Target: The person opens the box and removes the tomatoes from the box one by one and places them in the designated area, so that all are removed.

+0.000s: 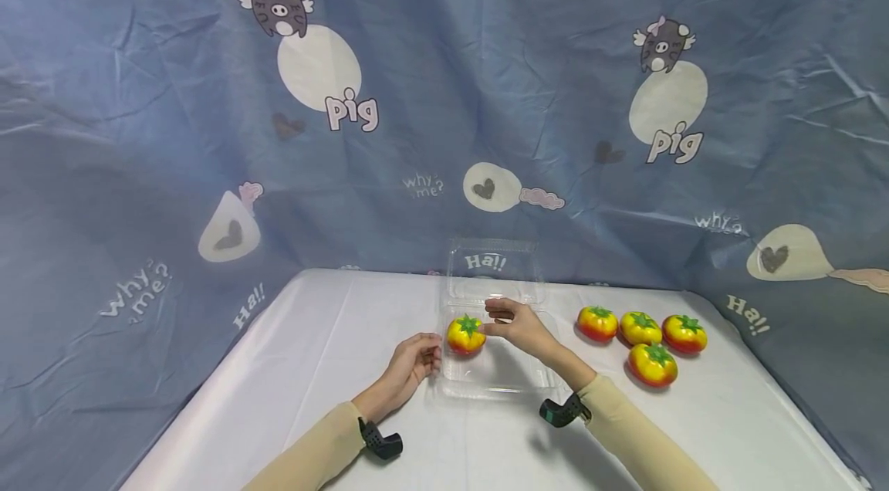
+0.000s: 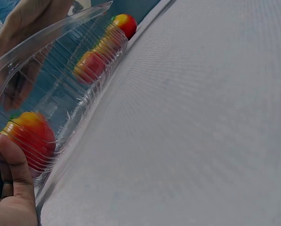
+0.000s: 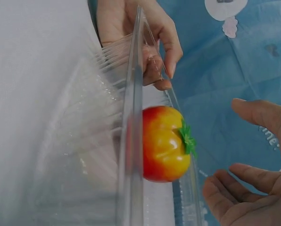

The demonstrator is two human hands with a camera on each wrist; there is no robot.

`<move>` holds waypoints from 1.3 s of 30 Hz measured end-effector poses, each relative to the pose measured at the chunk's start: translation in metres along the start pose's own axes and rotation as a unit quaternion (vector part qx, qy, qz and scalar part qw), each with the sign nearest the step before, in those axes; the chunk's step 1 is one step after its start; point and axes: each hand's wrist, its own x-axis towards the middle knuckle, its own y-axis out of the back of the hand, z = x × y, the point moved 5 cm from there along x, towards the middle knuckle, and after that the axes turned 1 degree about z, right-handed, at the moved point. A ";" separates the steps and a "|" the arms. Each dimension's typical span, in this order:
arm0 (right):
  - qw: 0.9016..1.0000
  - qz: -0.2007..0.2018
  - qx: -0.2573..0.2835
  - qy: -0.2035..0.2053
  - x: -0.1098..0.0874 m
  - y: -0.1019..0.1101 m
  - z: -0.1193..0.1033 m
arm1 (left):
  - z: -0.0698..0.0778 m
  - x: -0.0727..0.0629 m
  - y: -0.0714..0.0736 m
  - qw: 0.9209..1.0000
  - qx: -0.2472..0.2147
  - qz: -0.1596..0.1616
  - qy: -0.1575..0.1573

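Note:
A clear plastic clamshell box lies on the table with its lid raised at the back. One yellow-red toy tomato with a green leafy top sits in the box's left part. My right hand is over the box beside this tomato, thumb apart from the fingers and nothing held; the right wrist view shows a gap between hand and tomato. At the box's left wall is my left hand, its loosely bent fingers right at the outside of the clear wall.
Several more toy tomatoes stand grouped on the white table to the right of the box. Behind the table hangs a blue cloth with printed pigs and words. A black strap-on camera sits on each wrist.

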 end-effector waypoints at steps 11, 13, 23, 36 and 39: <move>1.000 -0.003 -0.014 -0.012 0.008 -0.009 0.001 | 0.004 0.002 -0.001 1.000 0.002 0.003 -0.004; 1.000 -0.007 -0.014 -0.011 0.010 -0.010 0.002 | 0.004 0.002 -0.001 1.000 0.002 0.003 -0.004; 1.000 -0.019 -0.024 0.006 0.011 -0.021 0.005 | 0.002 0.001 0.000 1.000 -0.001 0.003 0.000; 1.000 -0.012 -0.023 -0.005 0.014 -0.029 0.016 | 0.000 0.001 0.000 1.000 -0.002 0.001 0.003; 0.999 -0.008 -0.033 -0.006 0.014 -0.031 0.017 | 0.000 0.002 0.000 1.000 -0.006 0.001 0.005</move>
